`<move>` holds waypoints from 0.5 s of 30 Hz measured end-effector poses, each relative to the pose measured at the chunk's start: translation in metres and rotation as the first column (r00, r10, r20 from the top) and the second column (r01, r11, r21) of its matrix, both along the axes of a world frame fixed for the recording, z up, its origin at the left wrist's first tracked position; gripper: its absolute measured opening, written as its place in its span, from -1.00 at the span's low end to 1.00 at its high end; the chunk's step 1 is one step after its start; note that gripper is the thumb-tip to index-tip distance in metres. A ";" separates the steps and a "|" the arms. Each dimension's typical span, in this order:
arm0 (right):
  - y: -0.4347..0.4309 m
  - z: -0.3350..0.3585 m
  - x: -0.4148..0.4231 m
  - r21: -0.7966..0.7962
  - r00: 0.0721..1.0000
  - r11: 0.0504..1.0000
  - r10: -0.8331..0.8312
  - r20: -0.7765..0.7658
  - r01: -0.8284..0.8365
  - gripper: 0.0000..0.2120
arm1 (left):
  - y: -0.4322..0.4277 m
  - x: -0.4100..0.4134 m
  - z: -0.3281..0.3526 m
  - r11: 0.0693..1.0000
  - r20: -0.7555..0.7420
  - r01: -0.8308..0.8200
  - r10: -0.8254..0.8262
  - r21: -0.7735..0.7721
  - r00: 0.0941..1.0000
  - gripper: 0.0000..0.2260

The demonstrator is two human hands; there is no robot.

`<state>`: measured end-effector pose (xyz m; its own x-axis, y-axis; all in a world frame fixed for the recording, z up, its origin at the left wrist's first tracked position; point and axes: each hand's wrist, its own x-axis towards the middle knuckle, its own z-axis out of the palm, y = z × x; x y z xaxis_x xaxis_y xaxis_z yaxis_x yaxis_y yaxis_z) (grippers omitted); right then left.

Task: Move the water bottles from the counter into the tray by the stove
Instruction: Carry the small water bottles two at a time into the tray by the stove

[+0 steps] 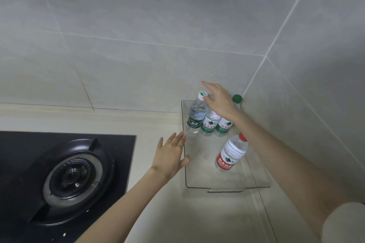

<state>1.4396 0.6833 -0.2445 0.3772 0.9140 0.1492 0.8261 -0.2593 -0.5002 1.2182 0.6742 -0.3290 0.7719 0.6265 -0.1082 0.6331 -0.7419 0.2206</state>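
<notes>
A clear plastic tray point(199, 182) sits on the counter in the corner, right of the stove. Several water bottles stand in it. At the back left is a dark-label bottle point(195, 116) with a white cap, beside two green-label bottles point(209, 124) point(224, 127). A green cap point(237, 98) shows behind my right hand. A red-label bottle point(230, 154) stands alone nearer the front. My right hand point(219, 102) hovers open over the back row, holding nothing. My left hand point(171, 154) is open, with fingers spread and resting against the tray's left wall.
A black gas stove point(65, 175) with one burner fills the lower left. Grey tiled walls point(138, 45) meet in a corner just behind the tray. Pale counter point(162, 215) runs between stove and tray and toward the front.
</notes>
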 end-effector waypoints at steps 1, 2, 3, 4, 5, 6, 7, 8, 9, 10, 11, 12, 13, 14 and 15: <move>-0.008 0.004 -0.001 0.060 1.000 0.998 -0.015 -0.008 0.015 -0.57 | 0.000 0.000 0.001 1.000 -0.007 0.001 -0.001 -0.005 1.000 -0.40; -0.019 0.008 -0.002 0.092 1.000 0.995 -0.029 -0.011 0.030 -0.62 | -0.001 0.000 0.002 1.000 -0.015 0.003 -0.003 -0.002 1.000 -0.40; -0.029 0.011 -0.002 0.084 0.999 0.996 -0.033 -0.001 0.033 -0.66 | -0.002 0.000 0.003 1.000 -0.027 0.004 -0.003 0.006 1.000 -0.40; -0.039 0.014 -0.003 0.033 0.999 0.999 -0.025 0.039 0.024 -0.67 | -0.002 0.000 0.003 1.000 -0.042 0.004 -0.003 0.018 0.999 -0.40; -0.049 0.015 -0.004 -0.060 0.994 0.998 -0.008 0.110 0.015 -0.67 | -0.002 -0.001 0.004 0.999 -0.055 0.004 -0.003 0.033 0.998 -0.40; -0.060 0.014 -0.005 -0.175 0.982 0.984 0.010 0.188 0.024 -0.65 | -0.004 0.000 0.005 0.999 -0.067 0.006 -0.003 0.047 0.998 -0.40; -0.070 0.014 -0.005 -0.286 0.966 0.957 0.021 0.257 0.055 -0.62 | -0.005 0.000 0.006 0.998 -0.077 0.008 -0.004 0.056 0.997 -0.40; -0.079 0.012 -0.005 -0.376 0.951 0.921 0.021 0.309 0.102 -0.59 | -0.005 0.001 0.006 0.998 -0.085 0.008 -0.003 0.059 0.996 -0.40; -0.089 0.011 -0.005 -0.443 0.936 0.882 0.009 0.352 0.158 -0.57 | -0.007 0.001 0.007 0.998 -0.092 0.009 -0.003 0.061 0.996 -0.41; -0.096 0.010 -0.004 -0.496 0.921 0.842 -0.003 0.389 0.212 -0.56 | -0.007 0.001 0.007 0.998 -0.098 0.009 -0.003 0.064 0.995 -0.41; -0.104 0.007 -0.003 -0.534 0.909 0.806 -0.014 0.416 0.257 -0.56 | -0.007 0.001 0.008 0.998 -0.105 0.013 -0.005 0.069 0.995 -0.41; -0.111 0.004 -0.003 -0.551 0.904 0.784 -0.029 0.427 0.285 -0.56 | -0.008 0.002 0.009 0.997 -0.111 0.017 -0.009 0.075 0.994 -0.41; -0.117 0.001 -0.004 -0.545 0.906 0.784 -0.054 0.419 0.298 -0.58 | -0.008 0.001 0.009 0.997 -0.116 0.019 -0.010 0.079 0.993 -0.41; -0.123 -0.002 -0.004 -0.516 0.912 0.800 -0.088 0.401 0.304 -0.62 | -0.008 0.001 0.010 0.997 -0.121 0.022 -0.012 0.080 0.993 -0.41; -0.128 -0.006 -0.005 -0.475 0.919 0.826 -0.120 0.376 0.303 -0.68 | -0.009 0.002 0.010 0.997 -0.122 0.023 -0.014 0.079 0.992 -0.41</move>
<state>1.4349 0.5551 -0.2502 0.5857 0.7917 -0.1739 0.8072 -0.5892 0.0364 1.2198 0.6656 -0.3186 0.7677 0.6226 -0.1514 0.6375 -0.7660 0.0825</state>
